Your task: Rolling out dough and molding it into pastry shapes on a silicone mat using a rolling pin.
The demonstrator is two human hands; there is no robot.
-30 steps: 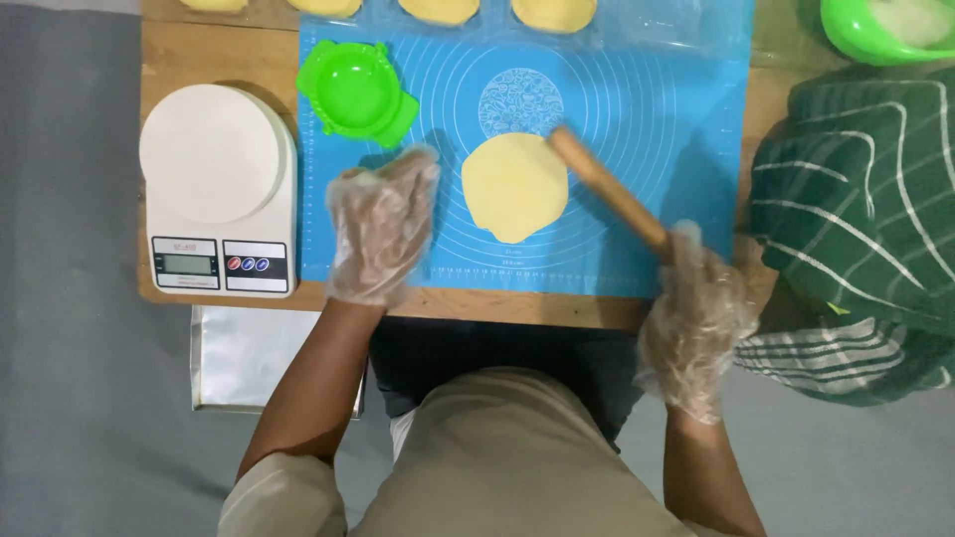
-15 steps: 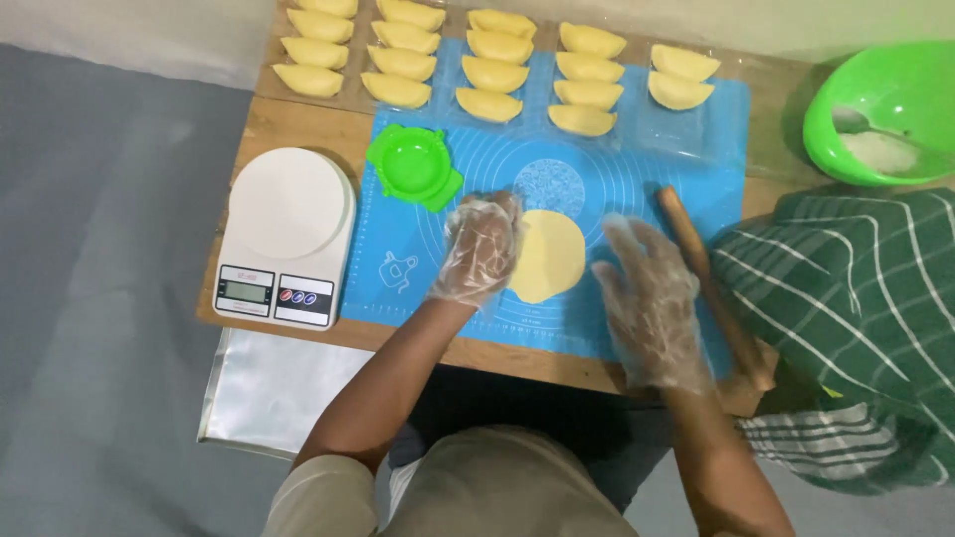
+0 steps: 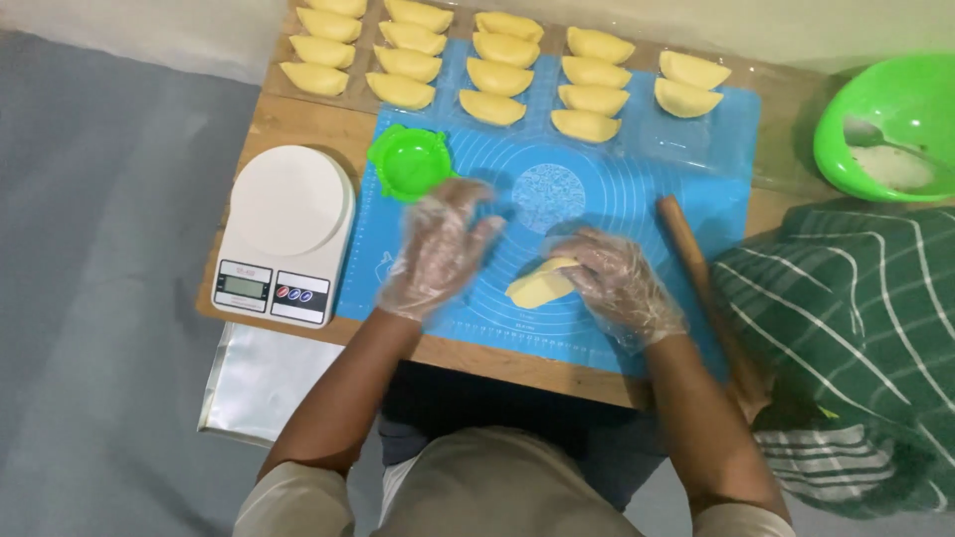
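on the blue mat (image 3: 686, 169), the right hand (image 3: 622, 283) pinched the dough (image 3: 537, 288), lifting one edge; the left hand (image 3: 438, 254) hovered spread, empty. peeling slowly would avoid tearing.

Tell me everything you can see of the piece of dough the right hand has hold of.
The piece of dough is pale yellow, smooth and soft-looking, rolled thin. It no longer lies as a flat round: it looks folded or lifted along one side, so that it shows as a long, slanted shape. It sits on the blue mat, near the mat's front middle. The right hand, in a clear plastic glove, grips its right end and covers part of it. The left hand, also gloved, hovers beside it and does not touch it.
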